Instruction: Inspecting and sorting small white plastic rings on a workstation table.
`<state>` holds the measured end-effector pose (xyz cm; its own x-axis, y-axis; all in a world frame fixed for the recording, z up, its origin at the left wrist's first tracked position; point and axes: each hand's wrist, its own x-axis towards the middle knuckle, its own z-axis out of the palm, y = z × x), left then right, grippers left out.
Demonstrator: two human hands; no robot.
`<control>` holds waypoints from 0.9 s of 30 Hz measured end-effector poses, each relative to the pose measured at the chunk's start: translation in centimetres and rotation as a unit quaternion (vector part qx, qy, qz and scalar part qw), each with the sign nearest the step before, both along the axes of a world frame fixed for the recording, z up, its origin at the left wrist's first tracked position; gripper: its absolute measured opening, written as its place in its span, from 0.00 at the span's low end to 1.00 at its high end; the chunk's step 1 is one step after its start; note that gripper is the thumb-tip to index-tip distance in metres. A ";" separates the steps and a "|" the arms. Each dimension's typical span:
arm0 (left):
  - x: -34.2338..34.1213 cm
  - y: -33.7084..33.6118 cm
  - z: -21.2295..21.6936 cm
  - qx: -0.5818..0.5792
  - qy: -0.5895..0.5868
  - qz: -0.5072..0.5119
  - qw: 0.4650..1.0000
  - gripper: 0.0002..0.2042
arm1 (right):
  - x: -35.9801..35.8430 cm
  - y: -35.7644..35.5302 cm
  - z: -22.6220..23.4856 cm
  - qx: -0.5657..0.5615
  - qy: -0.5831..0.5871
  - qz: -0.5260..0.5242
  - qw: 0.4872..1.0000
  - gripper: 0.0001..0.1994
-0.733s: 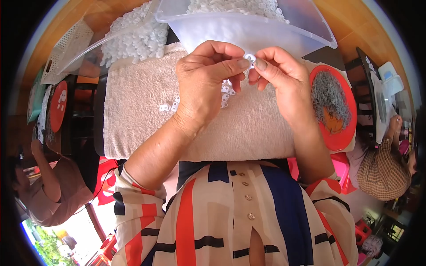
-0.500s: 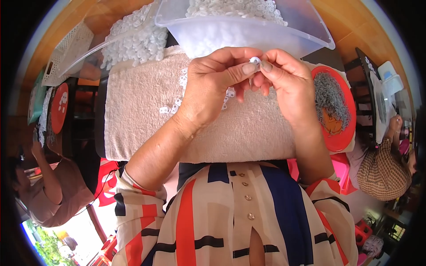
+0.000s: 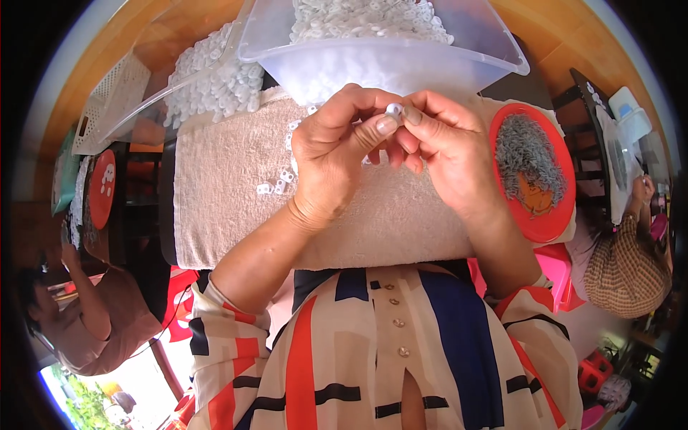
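Nearest to me, I am seeing both forearms coming up from the striped shirt and meeting over the beige towel (image 3: 236,215) that is covering the work surface. My left hand (image 3: 333,154) is curling over the middle of the towel, thumb and forefinger pressed together on a small white ring piece (image 3: 393,110), while my right hand (image 3: 448,147) is pinching the same piece from the other side, its remaining fingers folded loosely underneath. Compared with a moment ago, the piece is sitting a touch higher and closer to the tub's near wall, and both hands are staying clamped on it. A few loose white pieces (image 3: 276,185) are lying on the towel just left of my left wrist. At the towel's right edge a red round lid (image 3: 548,215) is holding grey springs. Beyond the towel's far edge a clear plastic tub (image 3: 387,61) is sitting, heaped with white pieces.
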<state>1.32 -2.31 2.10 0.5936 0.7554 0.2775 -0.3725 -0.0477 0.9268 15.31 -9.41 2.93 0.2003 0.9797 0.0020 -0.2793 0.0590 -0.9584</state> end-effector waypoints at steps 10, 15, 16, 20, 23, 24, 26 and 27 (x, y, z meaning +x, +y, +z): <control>-0.3 0.1 -0.3 0.017 -0.040 -0.025 0.999 0.07 | 0.2 -0.4 0.3 0.048 -0.034 -0.011 0.998 0.10; -0.3 0.0 -0.6 0.016 -0.083 -0.054 0.995 0.08 | 0.3 -0.6 0.5 0.048 -0.028 0.009 0.998 0.09; -0.4 0.0 -0.7 0.016 -0.080 -0.053 0.995 0.08 | 0.3 -0.5 0.5 0.048 -0.026 0.010 0.998 0.09; -0.3 -0.1 -1.0 0.037 -0.077 -0.041 0.995 0.09 | 0.3 -0.5 0.5 0.057 -0.006 0.003 0.998 0.08; -0.1 -0.6 -0.7 0.036 -0.079 -0.044 0.995 0.10 | 0.2 -0.7 0.7 0.049 -0.004 0.001 0.999 0.08; -0.1 -0.7 -0.7 0.030 -0.079 -0.051 0.995 0.11 | 0.1 -0.7 0.8 0.040 -0.014 -0.004 0.999 0.08; 0.0 -0.6 -1.1 0.051 -0.085 -0.045 0.994 0.12 | 0.0 -0.8 0.8 0.042 -0.007 -0.004 0.999 0.08; 0.0 -0.5 -1.3 0.071 -0.091 -0.039 0.993 0.12 | -0.1 -0.8 0.8 0.043 0.000 -0.003 0.999 0.08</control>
